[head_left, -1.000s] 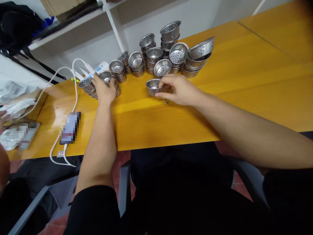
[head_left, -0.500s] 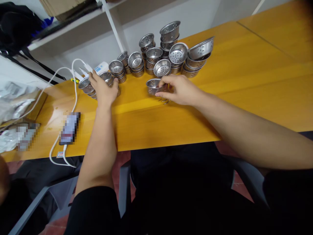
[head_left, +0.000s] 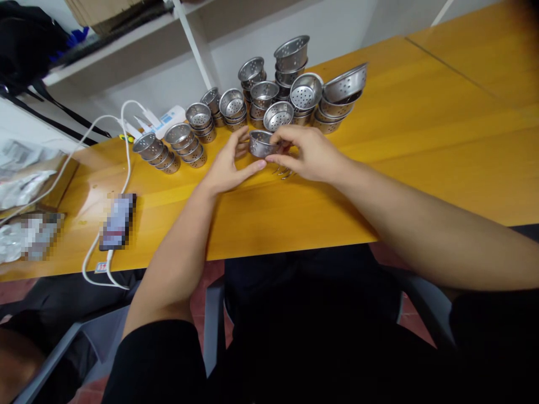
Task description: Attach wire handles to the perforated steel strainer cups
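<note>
My right hand (head_left: 309,151) grips the right side of a small perforated metal cup (head_left: 259,145), its thumb and fingers pinched at the wall. Around the cup's left side is my left hand (head_left: 229,165), with thumb and fingers apart; whether it touches the metal I cannot tell. A few thin curved metal hooks (head_left: 286,172) show below my right hand. Just behind the held cup, another perforated cup (head_left: 278,116) is tilted toward me against the stacks. Left of my left hand stand two leaning stacks of such cups, a nearer stack (head_left: 185,145) and a farther-left stack (head_left: 155,151).
More stacked perforated cups (head_left: 290,56) line the back of the yellow table (head_left: 421,157). A white power strip (head_left: 170,120) with cables and a phone (head_left: 118,221) lie on the left. Plastic bags (head_left: 25,174) are at the far left, near another person's limb (head_left: 19,359).
My left hand has moved right from the left cup stacks to the cup in my right hand. That cup has shifted very slightly left and up; my right hand keeps its grip.
</note>
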Available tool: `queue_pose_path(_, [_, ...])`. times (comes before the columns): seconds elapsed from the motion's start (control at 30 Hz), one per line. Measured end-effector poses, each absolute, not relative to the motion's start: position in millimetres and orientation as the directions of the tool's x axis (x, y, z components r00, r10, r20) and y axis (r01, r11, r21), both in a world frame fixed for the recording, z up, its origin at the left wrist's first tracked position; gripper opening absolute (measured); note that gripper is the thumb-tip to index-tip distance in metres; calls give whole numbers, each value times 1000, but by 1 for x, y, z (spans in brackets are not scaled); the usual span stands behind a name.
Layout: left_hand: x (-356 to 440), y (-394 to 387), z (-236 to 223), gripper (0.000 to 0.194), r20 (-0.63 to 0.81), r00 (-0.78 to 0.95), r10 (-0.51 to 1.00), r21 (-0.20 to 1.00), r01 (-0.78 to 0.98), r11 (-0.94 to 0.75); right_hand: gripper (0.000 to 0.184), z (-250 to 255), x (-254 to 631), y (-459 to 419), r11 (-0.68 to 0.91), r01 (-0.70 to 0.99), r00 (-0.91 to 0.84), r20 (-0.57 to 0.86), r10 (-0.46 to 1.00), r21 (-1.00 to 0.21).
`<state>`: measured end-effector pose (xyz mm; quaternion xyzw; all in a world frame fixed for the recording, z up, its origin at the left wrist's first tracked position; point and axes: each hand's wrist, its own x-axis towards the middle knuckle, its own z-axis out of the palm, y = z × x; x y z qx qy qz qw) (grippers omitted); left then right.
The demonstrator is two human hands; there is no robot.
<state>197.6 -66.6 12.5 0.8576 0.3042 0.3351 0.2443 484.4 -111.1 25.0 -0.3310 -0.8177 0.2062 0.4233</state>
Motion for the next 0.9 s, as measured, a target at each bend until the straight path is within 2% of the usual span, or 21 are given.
queue_pose_path(0.13, [203,-67,7,97,399,616,680,684,294,-668,28,26,483,-114,736,313,-470,575,670,-600])
queue_pose_path(0.23, [202,-69,11,100,423,603,676,653,315,-689,22,27,483,-116,746,302,-484,579,656,-593])
queue_pose_path(0.43, [198,-71,16,100,444,611,655,565,377,-734,34,20,480,-112,679,357,-385,561,733,-642])
queue_pose_path(0.7, [211,-76,23,105,459,651,604,383,469,-796,32,13,480,-107,685,375,-396,560,727,-625])
queue_pose_path(0.9, [211,-78,28,104,426,635,644,361,534,-765,27,18,483,-108,685,433,-433,531,728,-586])
